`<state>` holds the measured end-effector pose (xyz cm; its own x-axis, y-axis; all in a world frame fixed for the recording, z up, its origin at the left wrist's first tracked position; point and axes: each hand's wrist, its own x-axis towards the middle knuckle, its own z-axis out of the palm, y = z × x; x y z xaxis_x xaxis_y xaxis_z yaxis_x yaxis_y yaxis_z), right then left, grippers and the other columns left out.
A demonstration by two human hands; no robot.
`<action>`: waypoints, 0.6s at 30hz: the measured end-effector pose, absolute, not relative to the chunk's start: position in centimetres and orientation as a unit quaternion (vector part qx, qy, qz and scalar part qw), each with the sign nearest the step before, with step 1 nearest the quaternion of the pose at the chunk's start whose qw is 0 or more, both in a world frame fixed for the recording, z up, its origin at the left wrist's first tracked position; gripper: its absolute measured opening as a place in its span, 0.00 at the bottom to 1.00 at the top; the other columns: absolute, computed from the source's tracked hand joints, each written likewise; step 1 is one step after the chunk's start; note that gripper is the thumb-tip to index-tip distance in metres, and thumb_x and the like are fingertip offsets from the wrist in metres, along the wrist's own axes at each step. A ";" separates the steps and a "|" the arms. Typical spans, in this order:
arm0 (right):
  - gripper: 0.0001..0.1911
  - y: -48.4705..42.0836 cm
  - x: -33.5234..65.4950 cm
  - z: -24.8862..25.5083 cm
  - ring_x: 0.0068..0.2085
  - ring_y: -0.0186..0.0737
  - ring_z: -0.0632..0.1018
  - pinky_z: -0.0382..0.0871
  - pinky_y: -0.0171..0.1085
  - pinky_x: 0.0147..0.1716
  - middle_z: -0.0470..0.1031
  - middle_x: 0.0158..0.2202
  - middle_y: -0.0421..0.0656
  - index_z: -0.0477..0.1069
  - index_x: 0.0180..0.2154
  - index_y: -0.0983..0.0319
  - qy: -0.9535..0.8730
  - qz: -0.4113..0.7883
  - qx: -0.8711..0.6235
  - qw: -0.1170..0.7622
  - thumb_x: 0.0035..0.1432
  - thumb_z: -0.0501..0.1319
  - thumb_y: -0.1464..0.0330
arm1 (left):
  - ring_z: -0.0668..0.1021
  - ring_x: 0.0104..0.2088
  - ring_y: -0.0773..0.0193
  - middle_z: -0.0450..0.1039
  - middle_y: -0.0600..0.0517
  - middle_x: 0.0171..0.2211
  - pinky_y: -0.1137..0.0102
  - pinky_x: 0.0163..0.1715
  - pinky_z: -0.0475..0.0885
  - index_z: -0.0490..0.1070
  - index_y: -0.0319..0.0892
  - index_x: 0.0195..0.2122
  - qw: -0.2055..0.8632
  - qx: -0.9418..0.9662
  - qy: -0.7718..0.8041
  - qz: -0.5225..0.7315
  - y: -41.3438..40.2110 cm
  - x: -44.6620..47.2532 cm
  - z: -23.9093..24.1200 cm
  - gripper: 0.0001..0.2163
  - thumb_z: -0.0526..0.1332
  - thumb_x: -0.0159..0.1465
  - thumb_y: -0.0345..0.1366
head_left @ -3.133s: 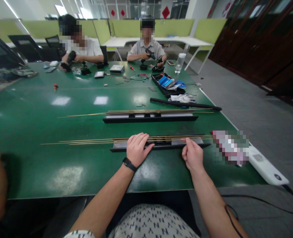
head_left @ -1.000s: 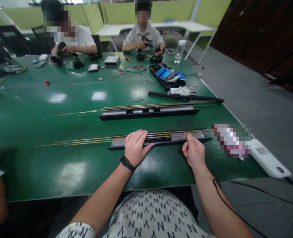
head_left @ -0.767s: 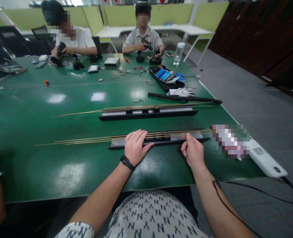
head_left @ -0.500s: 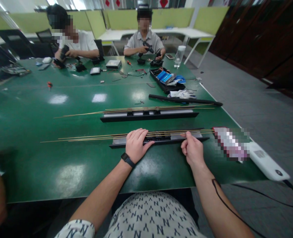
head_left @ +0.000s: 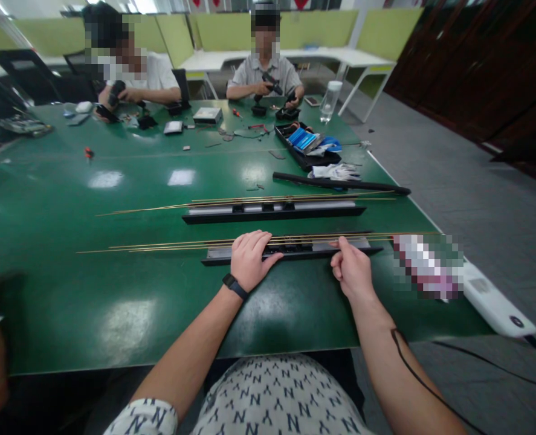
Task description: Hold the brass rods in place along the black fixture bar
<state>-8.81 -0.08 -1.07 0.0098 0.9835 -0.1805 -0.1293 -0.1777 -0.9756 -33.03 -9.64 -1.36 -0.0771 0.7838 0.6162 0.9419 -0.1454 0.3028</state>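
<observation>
A long black rail [head_left: 290, 255] with a silvery inner strip lies across the green table in front of me. Several thin brass-coloured rods [head_left: 159, 247] run along its top and stick out past both ends. My left hand [head_left: 249, 254], with a dark band on its wrist, rests over the rail's left half, fingers across the rods and thumb along the near edge. Near the rail's right part, my right hand [head_left: 351, 266] has its fingers curled and the index finger reaching to the rods. Whatever its fingertips pinch, if anything, is hidden.
Beyond lies a second rail [head_left: 274, 212] with rods. Farther back are a black tube [head_left: 340, 182], white gloves [head_left: 335, 172] and a black tray [head_left: 304, 160] with blue parts. A white power bank-like device [head_left: 494, 299] sits at right. Two people work with drills across the table.
My hands stay almost in place on the rail and rods. The rods over the near rail sit slightly higher in view at their left ends. The camera view has shifted a little.
</observation>
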 end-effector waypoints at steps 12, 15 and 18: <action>0.23 -0.4 -9.1 -1.6 0.10 0.27 0.60 0.48 0.28 0.08 0.68 0.14 0.35 0.76 0.37 0.63 -0.426 0.558 -0.494 0.514 0.56 0.68 0.49 | 0.77 0.59 0.49 0.79 0.44 0.55 0.54 0.61 0.64 0.73 0.45 0.57 0.119 -0.666 -0.646 -0.354 -9.6 -32.9 -1.8 0.23 0.65 0.66 0.51; 0.23 -0.4 -9.0 -1.5 0.10 0.27 0.59 0.48 0.28 0.08 0.68 0.15 0.35 0.76 0.37 0.63 -0.419 0.562 -0.492 0.516 0.56 0.69 0.49 | 0.76 0.60 0.49 0.78 0.45 0.55 0.54 0.62 0.64 0.72 0.44 0.58 0.122 -0.666 -0.644 -0.355 -9.6 -32.9 -1.8 0.23 0.65 0.66 0.50; 0.23 -0.4 -9.1 -1.5 0.10 0.27 0.60 0.48 0.28 0.08 0.68 0.15 0.35 0.76 0.38 0.64 -0.424 0.559 -0.493 0.515 0.57 0.69 0.49 | 0.76 0.60 0.49 0.78 0.45 0.55 0.54 0.62 0.64 0.72 0.44 0.58 0.126 -0.667 -0.642 -0.357 -9.6 -32.9 -1.8 0.23 0.65 0.66 0.50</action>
<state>-9.05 -0.36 -1.47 0.0158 0.9934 -0.1136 -0.1573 -0.1098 -0.9814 -32.88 -9.64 -1.84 -0.0790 0.7665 0.6374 0.9463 -0.1435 0.2898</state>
